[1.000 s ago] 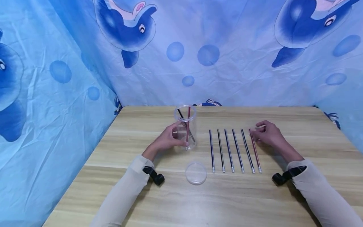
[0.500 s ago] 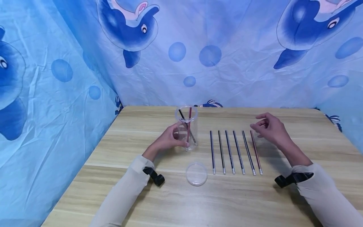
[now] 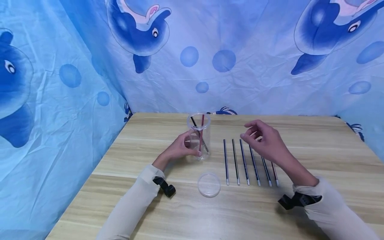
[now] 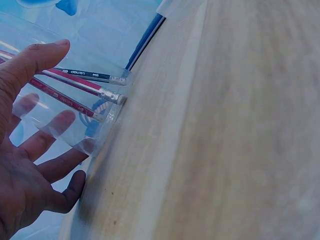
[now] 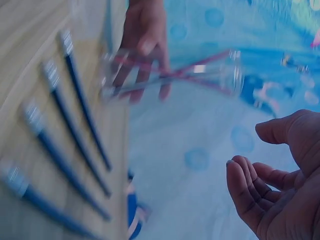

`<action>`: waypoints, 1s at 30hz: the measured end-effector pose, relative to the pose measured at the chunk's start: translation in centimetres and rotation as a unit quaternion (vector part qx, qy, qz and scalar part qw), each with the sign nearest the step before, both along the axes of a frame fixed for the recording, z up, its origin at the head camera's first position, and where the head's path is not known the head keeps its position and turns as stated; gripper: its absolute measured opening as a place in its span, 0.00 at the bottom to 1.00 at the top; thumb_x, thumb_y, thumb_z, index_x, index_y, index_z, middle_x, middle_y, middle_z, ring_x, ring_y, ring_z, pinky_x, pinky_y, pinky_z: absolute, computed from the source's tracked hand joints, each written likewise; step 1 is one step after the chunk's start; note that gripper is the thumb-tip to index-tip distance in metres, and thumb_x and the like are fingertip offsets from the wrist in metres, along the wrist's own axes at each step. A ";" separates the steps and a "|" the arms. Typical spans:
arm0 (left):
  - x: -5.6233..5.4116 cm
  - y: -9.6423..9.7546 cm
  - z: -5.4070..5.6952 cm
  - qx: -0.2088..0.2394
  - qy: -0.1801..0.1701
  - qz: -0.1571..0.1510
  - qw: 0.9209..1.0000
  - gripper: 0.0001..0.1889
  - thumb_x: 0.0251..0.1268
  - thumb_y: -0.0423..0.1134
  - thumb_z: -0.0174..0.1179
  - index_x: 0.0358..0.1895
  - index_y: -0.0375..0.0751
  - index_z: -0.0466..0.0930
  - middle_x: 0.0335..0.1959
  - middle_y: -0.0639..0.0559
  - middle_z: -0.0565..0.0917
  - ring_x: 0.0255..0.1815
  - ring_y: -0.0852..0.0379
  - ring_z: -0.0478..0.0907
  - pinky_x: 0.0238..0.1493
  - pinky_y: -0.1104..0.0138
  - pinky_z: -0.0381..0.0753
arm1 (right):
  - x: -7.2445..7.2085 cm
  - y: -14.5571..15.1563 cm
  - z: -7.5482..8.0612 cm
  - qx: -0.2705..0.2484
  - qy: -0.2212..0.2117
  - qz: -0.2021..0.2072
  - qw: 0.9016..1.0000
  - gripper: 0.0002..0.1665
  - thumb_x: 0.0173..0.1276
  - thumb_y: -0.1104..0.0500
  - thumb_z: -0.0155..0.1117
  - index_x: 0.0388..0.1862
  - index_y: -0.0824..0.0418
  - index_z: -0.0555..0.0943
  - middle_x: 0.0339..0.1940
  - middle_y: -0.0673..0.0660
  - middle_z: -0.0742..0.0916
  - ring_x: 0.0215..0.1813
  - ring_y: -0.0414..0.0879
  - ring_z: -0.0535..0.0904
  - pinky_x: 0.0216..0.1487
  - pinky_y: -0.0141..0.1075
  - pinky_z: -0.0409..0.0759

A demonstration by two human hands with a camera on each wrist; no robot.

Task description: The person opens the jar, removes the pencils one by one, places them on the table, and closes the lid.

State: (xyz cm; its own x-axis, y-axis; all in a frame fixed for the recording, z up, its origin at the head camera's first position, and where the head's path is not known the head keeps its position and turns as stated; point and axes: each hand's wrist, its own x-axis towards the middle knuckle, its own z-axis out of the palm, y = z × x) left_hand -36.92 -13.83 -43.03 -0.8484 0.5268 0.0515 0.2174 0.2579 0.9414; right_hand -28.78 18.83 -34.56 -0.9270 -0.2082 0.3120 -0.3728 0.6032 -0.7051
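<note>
In the head view my left hand (image 3: 177,148) holds a clear plastic jar (image 3: 207,138) upright, thumb and fingers round its lower side. Inside lean a black pencil (image 4: 87,75) and red pencils (image 4: 65,99), eraser ends down, as the left wrist view shows. My right hand (image 3: 265,141), fingers loosely bent and holding nothing, hovers over the far ends of a row of pencils. Several dark pencils (image 3: 235,161) lie side by side there, with a red pencil (image 3: 274,174) at the right end. The hand hides parts of the rightmost ones.
A round clear lid (image 3: 209,185) lies on the wooden table (image 3: 240,213), in front of the jar and left of the pencil row. Behind the table hangs a blue dolphin-print curtain (image 3: 255,90).
My right hand has lifted from the red pencil at the row's right end and moved left above the pencils, empty. The left hand stays on the jar.
</note>
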 end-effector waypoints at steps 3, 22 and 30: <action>0.0 0.0 -0.1 0.002 0.002 -0.003 1.000 0.49 0.48 0.32 0.78 0.76 0.52 0.62 0.62 0.44 0.78 0.63 0.45 0.75 0.65 0.50 0.73 | 0.3 -1.8 0.7 -0.007 0.012 0.016 1.000 0.21 0.72 0.51 0.65 0.58 0.60 0.77 0.41 0.54 0.85 0.39 0.45 0.82 0.36 0.35 0.81; 0.0 0.1 -0.2 0.015 0.004 -0.006 1.000 0.50 0.48 0.32 0.78 0.76 0.57 0.61 0.66 0.46 0.76 0.65 0.47 0.74 0.66 0.52 0.72 | 0.5 -9.7 0.5 -0.028 0.135 0.006 0.990 0.22 0.69 0.51 0.68 0.57 0.60 0.82 0.67 0.65 0.67 0.69 0.58 0.61 0.63 0.59 0.67; 0.1 0.1 -0.2 0.016 -0.002 -0.005 1.000 0.50 0.51 0.32 0.76 0.77 0.57 0.60 0.69 0.48 0.73 0.65 0.46 0.74 0.66 0.51 0.71 | -0.4 -11.7 0.9 -0.012 0.111 0.002 0.994 0.22 0.73 0.46 0.61 0.59 0.56 0.82 0.73 0.64 0.63 0.75 0.59 0.54 0.65 0.63 0.65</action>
